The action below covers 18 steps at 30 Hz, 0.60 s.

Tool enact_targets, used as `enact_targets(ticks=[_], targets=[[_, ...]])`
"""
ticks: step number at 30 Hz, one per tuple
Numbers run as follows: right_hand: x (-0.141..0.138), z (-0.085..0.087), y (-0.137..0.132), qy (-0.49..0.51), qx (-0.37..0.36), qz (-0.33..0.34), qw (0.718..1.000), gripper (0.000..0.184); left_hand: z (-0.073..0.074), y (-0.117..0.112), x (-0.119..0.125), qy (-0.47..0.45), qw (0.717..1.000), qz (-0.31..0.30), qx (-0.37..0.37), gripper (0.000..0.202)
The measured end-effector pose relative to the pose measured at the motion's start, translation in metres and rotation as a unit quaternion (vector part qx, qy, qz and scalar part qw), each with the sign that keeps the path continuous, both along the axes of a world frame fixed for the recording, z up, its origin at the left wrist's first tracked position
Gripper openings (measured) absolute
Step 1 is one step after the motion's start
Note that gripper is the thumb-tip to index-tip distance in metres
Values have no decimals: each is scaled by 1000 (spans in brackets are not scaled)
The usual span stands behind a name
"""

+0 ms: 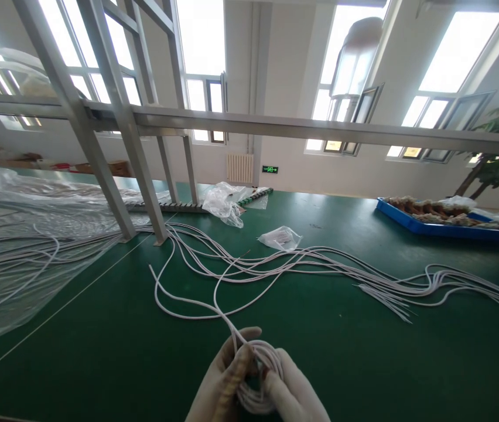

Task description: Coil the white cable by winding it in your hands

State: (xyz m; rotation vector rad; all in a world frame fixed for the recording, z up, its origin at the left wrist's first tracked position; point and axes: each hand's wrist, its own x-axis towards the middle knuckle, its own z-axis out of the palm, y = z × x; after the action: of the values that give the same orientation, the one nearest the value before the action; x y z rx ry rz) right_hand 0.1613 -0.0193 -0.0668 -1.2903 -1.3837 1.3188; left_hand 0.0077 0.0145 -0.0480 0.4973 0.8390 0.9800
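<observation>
A left hand [232, 368] and a right hand [292, 388] close around a coil of white cable [256, 402] above a green tabletop [332, 363], neither nearer than the other. The left pinches the coil's upper-left side; the right grips its right side, thumb at the opening. The coil lies between the palms, its opening facing the camera, its long axis running roughly away from the wearer. From its upper left, loose cable lengths [224, 315] point forward and left, then fork. Beyond the coil, a long cable bundle [346, 269] stretches left to right; a clear plastic bag [280, 238] sits behind that bundle, and a blue tray [447, 231] rests far to the coil's right.
</observation>
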Motion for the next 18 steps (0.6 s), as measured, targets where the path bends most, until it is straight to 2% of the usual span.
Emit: enact_targets(ticks=[2, 5, 7, 9, 12, 18], targets=[[-2, -5, 2, 19, -4, -2, 1000, 35, 6, -2, 3, -23, 999, 2, -30, 50], [-6, -13, 1, -104, 29, -66, 992, 34, 12, -3, 5, -19, 996, 18, -80, 44], [-8, -16, 0, -232, 72, -119, 963, 37, 11, -2, 7, -19, 993, 34, -107, 38], [-10, -17, 0, -333, 113, -137, 926, 39, 8, -1, 10, -24, 991, 49, -120, 34], [-8, -23, 3, -411, 143, -119, 893, 47, 3, 1, 13, -31, 991, 62, -110, 35], [3, -64, 12, -418, 154, -32, 895, 65, 3, 3, 14, 13, 997, 21, -67, 57]])
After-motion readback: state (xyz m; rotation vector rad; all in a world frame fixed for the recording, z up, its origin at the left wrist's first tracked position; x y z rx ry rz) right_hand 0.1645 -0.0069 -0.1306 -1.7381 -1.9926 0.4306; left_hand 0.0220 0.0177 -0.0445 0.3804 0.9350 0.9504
